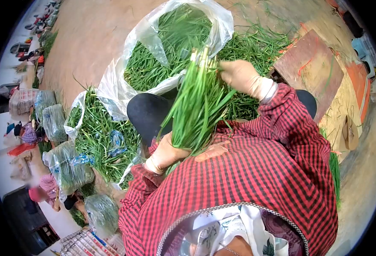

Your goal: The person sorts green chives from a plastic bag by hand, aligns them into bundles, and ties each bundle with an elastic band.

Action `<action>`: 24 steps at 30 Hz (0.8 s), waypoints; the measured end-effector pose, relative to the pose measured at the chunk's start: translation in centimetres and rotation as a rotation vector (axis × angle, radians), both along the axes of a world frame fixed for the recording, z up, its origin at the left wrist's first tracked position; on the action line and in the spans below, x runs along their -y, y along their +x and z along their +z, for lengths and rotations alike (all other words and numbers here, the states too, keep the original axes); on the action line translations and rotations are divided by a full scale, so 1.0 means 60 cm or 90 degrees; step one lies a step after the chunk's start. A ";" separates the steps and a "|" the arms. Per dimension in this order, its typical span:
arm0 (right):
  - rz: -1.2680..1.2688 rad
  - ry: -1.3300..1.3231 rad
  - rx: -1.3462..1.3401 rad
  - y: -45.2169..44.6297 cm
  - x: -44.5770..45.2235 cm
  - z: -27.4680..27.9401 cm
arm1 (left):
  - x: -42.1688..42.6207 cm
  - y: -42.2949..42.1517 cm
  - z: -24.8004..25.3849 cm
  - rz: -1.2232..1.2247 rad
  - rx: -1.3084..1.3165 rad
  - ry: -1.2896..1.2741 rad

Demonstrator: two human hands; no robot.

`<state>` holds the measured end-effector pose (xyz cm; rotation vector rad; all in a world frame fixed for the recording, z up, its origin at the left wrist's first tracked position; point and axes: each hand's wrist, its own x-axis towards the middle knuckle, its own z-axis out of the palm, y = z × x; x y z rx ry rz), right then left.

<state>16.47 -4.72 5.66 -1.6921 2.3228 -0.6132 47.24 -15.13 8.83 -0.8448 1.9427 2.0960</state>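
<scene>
A bunch of garlic chives (194, 102) stands tilted over my lap, its pale stem ends up and its green leaves hanging down. My left hand (171, 152), in a pale glove, is wrapped round the lower leafy part. Beside the stem ends is my right hand (240, 77), also gloved, with its fingers curled and pinched at the bunch's right edge; the fingertips are partly hidden. Just beyond the bunch, a clear plastic bag (117, 91) gapes open with loose green leaves (147, 66) inside.
More loose leaves (256, 49) lie heaped on the ground at right. A second open bag of greens (105, 136) is at left. A worn wooden board (311, 70) stands right of my knee. Several wrapped bundles (68, 164) and other people, one in a striped top (49, 187), are farther left.
</scene>
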 end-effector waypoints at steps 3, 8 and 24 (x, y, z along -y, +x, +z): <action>-0.190 -0.122 0.528 -0.045 -0.034 0.015 | 0.020 0.020 -0.003 0.025 0.014 0.148; -0.366 -0.056 0.524 -0.102 -0.108 0.001 | 0.029 0.024 0.009 0.121 0.016 0.310; -0.130 -0.029 0.576 0.024 -0.068 0.027 | 0.032 0.023 0.001 0.119 0.009 0.243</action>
